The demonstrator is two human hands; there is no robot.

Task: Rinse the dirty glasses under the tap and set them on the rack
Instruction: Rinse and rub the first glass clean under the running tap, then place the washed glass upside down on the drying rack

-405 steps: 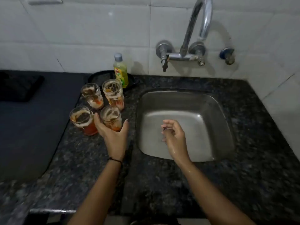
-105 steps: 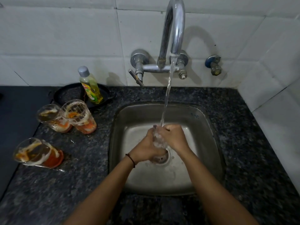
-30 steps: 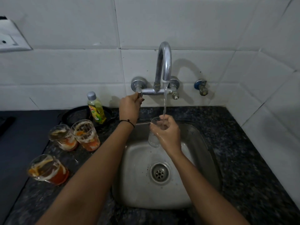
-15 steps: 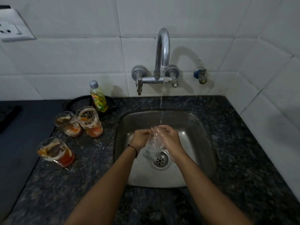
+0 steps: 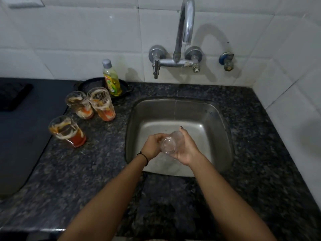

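Bare forearms, thin black band [image 5: 145,158] on left wrist

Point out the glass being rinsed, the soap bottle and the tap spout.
rinsed glass [image 5: 168,145]: head view, on its round clear base.
soap bottle [image 5: 112,80]: head view, on its yellow body.
tap spout [image 5: 186,23]: head view, on the curved metal neck.

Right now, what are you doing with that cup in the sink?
A person is washing up. Both hands, left hand and right hand, hold a clear glass tipped over the sink. No water shows at the tap. Three dirty glasses wait on the counter to the left, near a soap bottle. No rack is in view.
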